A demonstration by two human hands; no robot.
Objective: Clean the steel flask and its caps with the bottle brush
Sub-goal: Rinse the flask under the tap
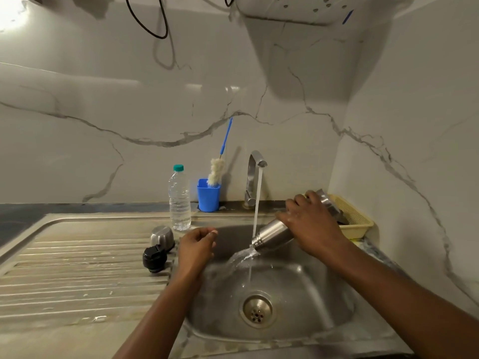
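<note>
Steel flask (274,233): tilted mouth-down under the stream from the tap (252,177), water spilling out; right hand (308,224) gripped its body. Left hand (195,244): hovered left of the tap, fingers loosely curled, holding nothing. Steel cap (162,237), black cap (154,258): sat further left of the tap. Bottle brush (216,172): stood in blue cup (208,195) just left of the tap.

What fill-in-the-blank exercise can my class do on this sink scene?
1. The right hand holds the steel flask tilted, its mouth pointing ____.
2. The bottle brush stands in a ____ cup.
3. The steel cap and black cap lie on the drainboard, to the ____ of the sink basin.
Missing words: down; blue; left.
</note>
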